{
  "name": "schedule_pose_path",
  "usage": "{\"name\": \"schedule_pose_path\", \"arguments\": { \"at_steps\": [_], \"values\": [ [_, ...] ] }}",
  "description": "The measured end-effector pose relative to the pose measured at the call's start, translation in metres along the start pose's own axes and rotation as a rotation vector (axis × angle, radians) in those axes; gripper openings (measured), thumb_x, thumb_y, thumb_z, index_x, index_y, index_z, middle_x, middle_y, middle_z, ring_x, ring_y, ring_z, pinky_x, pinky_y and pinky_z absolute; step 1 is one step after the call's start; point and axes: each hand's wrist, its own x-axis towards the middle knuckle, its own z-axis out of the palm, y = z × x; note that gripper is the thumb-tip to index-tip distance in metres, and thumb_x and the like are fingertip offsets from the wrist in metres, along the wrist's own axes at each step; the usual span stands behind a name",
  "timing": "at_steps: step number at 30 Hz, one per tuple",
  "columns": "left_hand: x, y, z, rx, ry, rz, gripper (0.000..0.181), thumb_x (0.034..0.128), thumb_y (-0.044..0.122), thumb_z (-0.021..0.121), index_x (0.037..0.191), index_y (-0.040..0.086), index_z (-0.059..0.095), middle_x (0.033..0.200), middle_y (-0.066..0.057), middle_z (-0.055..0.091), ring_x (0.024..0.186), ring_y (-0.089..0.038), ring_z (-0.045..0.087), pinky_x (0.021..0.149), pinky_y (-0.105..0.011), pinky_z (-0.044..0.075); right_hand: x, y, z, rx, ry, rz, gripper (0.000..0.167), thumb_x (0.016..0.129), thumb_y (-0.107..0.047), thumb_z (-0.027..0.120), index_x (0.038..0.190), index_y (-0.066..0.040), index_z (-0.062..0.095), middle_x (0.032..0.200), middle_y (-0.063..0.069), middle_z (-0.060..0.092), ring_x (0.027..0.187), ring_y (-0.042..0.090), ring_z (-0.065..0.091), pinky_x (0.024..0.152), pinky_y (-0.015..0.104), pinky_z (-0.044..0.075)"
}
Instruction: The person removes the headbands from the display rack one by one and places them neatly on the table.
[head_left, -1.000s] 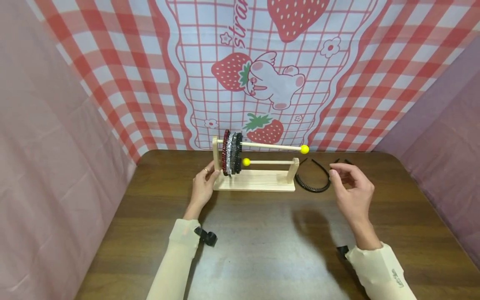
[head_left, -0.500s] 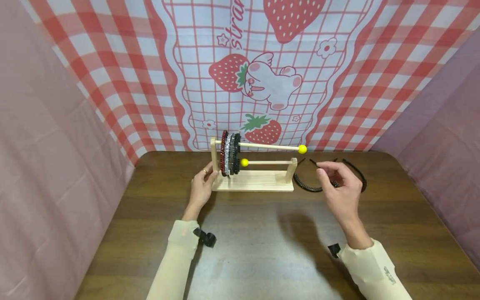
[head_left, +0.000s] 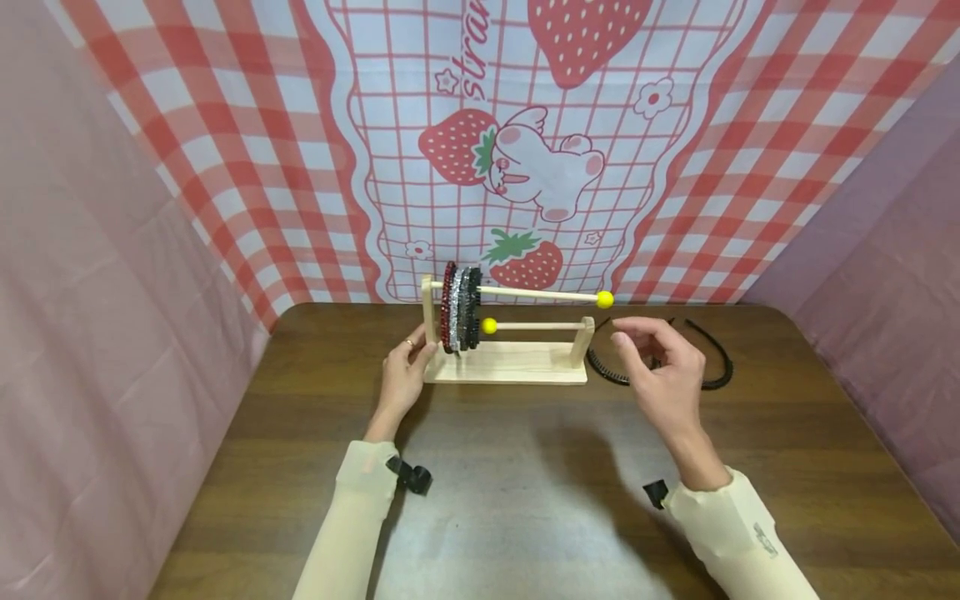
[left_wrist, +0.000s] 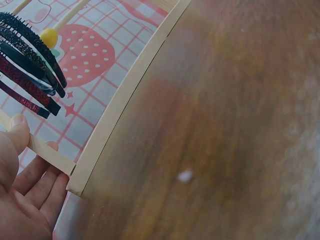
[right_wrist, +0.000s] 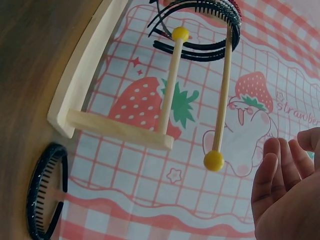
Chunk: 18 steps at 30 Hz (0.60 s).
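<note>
My left hand [head_left: 403, 379] grips the left upright of a light wooden headband stand [head_left: 517, 364]; in the left wrist view the thumb lies on one side of the upright [left_wrist: 51, 156] and the fingers on the other. Several headbands [head_left: 459, 308], red, silver and black, hang close together at the left end of the upper rod [head_left: 547, 293]. With bent fingers and nothing between them, my right hand [head_left: 667, 371] hovers right of the stand. It partly covers a black toothed headband [head_left: 602, 369] on the table. Another black headband [head_left: 722, 382] lies to its right.
Yellow balls cap the upper rod [head_left: 604, 299] and the lower rod [head_left: 489, 326], which extends left from the short right upright [head_left: 585, 342]. The brown wooden table [head_left: 480, 483] reaches back to a strawberry-print cloth [head_left: 555, 175]. Pink curtains [head_left: 135, 333] hang at the sides.
My right hand has moved left toward the stand, uncovering more of the right-hand loose headband. The left hand keeps its grip on the upright, and the hung headbands look unmoved.
</note>
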Motion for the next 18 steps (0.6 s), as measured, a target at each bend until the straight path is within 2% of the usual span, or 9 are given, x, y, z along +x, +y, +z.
{"name": "schedule_pose_path", "arguments": {
  "at_steps": [5,12,18],
  "values": [
    [0.000,0.001,0.000,-0.004,0.002,-0.004,0.047,0.1095,0.015,0.072,0.154,0.003,0.064,0.138,-0.023,0.074,0.127,-0.041,0.074,0.113,-0.051,0.057,0.002,-0.002,0.007,0.015,-0.037,0.021,0.020,0.090,0.014,0.081,0.109,0.007,0.082,0.091,-0.010,0.078,0.075,-0.003,0.067,0.066,0.009,0.053],
    [0.000,0.000,-0.001,0.000,-0.003,0.012,0.047,0.1092,0.015,0.072,0.154,0.003,0.065,0.138,-0.023,0.074,0.126,-0.041,0.074,0.112,-0.052,0.058,0.003,-0.005,0.023,0.029,-0.064,0.006,0.024,0.089,0.019,0.079,0.111,0.008,0.080,0.091,0.018,0.078,0.076,-0.003,0.065,0.069,0.008,0.053],
    [0.000,0.000,0.000,-0.003,-0.006,0.009,0.046,0.1096,0.014,0.071,0.153,0.003,0.065,0.137,-0.023,0.075,0.125,-0.040,0.074,0.111,-0.051,0.058,0.004,-0.014,0.035,0.028,-0.107,0.042,0.023,0.091,0.018,0.079,0.111,0.009,0.079,0.090,0.023,0.076,0.077,-0.005,0.063,0.069,0.008,0.052]
  ]
}}
